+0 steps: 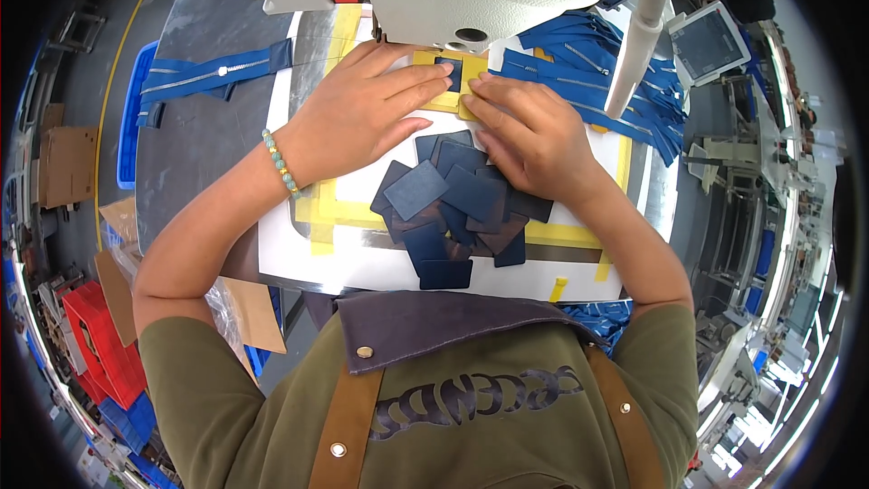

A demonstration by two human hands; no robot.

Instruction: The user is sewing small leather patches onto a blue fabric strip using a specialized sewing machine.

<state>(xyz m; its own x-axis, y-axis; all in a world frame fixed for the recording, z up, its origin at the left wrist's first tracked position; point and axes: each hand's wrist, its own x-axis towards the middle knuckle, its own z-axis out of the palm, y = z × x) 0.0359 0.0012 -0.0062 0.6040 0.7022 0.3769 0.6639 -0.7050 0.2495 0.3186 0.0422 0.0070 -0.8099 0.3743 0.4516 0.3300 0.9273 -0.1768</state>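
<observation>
Under the head of a sewing machine [507,0] lies a yellow plate [441,100] with a small dark blue rectangular patch [447,78] in its opening. My left hand [358,107], with a beaded bracelet on its wrist, lies flat with outstretched fingers, the fingertips touching that patch. My right hand [539,131] rests its fingertips on the plate's right part, fingers slightly bent and the thumb apart. A blue zipper [543,81] runs from the plate to the right beneath my right hand. Loose dark blue patches [416,190] lie heaped between my hands and my body.
More blue zippers [584,45] are piled at the right. Another blue zipper [217,72] lies on the grey table [199,154] at left. A white post [641,36] stands over the right side. Left of the table are a blue bin [128,127] and red crates [104,344].
</observation>
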